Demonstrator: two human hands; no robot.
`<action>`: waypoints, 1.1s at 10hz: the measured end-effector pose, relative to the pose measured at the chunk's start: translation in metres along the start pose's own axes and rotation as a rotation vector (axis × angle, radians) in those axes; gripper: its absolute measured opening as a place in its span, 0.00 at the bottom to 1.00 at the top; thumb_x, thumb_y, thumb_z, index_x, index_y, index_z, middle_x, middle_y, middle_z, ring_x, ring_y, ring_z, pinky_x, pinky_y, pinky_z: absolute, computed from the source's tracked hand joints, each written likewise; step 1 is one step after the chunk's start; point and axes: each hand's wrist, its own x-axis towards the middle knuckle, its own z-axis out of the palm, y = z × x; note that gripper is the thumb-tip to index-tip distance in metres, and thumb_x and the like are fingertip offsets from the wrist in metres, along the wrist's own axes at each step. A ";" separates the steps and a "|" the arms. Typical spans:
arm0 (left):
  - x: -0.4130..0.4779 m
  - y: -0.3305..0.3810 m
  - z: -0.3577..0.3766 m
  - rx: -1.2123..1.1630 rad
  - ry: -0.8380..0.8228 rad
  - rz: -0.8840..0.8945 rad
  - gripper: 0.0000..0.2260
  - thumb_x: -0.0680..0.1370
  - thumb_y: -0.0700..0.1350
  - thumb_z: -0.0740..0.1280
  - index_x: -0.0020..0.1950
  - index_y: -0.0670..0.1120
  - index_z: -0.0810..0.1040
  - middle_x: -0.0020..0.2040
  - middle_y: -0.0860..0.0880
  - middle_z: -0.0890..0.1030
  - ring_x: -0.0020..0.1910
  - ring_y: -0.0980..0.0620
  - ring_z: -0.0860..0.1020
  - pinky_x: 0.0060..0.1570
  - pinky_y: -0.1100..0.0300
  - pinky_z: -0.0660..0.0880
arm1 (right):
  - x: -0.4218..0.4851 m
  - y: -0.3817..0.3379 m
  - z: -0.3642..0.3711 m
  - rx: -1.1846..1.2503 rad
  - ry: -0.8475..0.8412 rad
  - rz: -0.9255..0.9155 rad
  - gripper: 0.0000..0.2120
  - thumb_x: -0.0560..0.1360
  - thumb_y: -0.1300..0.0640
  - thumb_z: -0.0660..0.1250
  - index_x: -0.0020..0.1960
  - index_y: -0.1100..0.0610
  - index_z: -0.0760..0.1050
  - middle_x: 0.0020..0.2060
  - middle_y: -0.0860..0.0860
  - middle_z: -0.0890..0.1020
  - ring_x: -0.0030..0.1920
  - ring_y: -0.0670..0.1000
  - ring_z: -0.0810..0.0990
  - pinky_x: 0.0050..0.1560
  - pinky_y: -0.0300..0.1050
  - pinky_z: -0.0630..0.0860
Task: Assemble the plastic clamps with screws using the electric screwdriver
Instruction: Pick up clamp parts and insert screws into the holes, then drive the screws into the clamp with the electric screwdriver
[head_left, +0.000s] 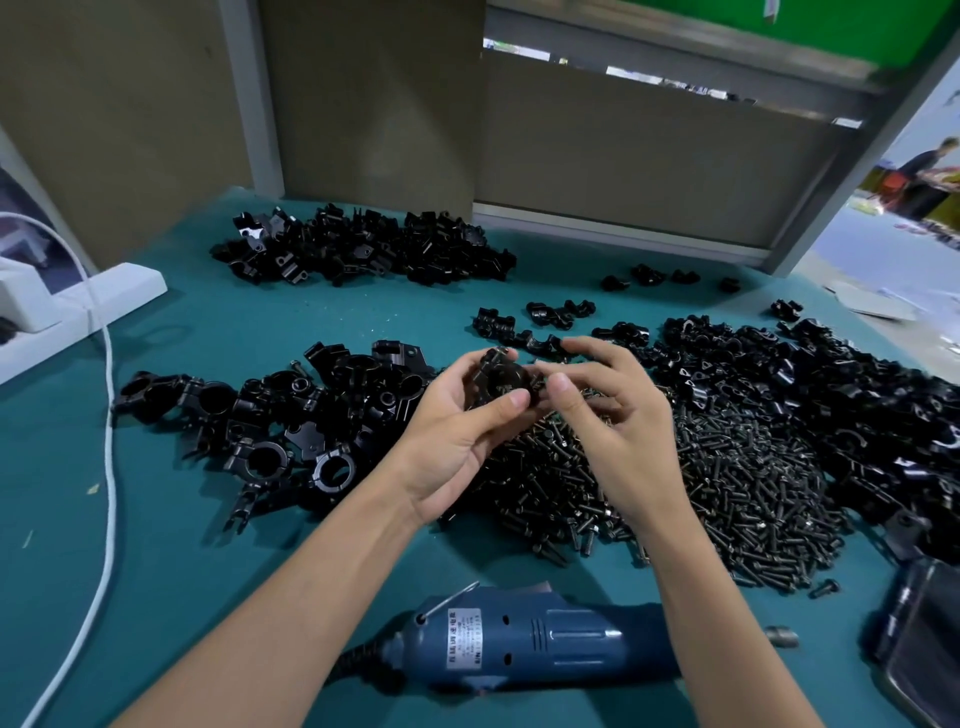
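Up over the middle of the tabletop (208, 571), just above the screw pile (727, 493), both hands have got one black clamp (501, 382) between them. So the left hand (457, 441) grips it with thumb and fingers curled round, and the right hand (618, 415) pinches its right edge, can't tell if there's a screw in there. Blue electric screwdriver (545, 639) is lying on its side at the near edge. Heaps of black clamp parts (291, 415) sit left, right and far, and a white cable (109, 415) runs down the left.
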 end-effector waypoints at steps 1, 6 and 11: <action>0.000 0.003 -0.001 -0.046 0.008 0.022 0.16 0.69 0.33 0.69 0.57 0.39 0.74 0.50 0.43 0.85 0.53 0.43 0.83 0.54 0.56 0.81 | -0.019 -0.010 -0.016 -0.222 0.047 -0.118 0.09 0.79 0.52 0.64 0.57 0.50 0.79 0.52 0.44 0.81 0.50 0.41 0.79 0.50 0.47 0.79; -0.002 0.013 -0.001 0.161 0.101 0.044 0.18 0.65 0.38 0.76 0.53 0.45 0.79 0.44 0.44 0.84 0.43 0.43 0.84 0.45 0.56 0.82 | -0.102 0.001 -0.031 -0.938 -0.504 -0.602 0.35 0.67 0.25 0.62 0.60 0.52 0.70 0.35 0.44 0.78 0.34 0.47 0.77 0.37 0.39 0.73; -0.009 0.043 -0.032 0.345 0.169 0.126 0.19 0.63 0.37 0.76 0.52 0.47 0.80 0.47 0.43 0.84 0.46 0.40 0.84 0.46 0.54 0.82 | 0.029 -0.003 -0.203 0.193 0.557 -0.532 0.08 0.71 0.63 0.67 0.50 0.58 0.77 0.36 0.49 0.81 0.36 0.49 0.77 0.39 0.44 0.75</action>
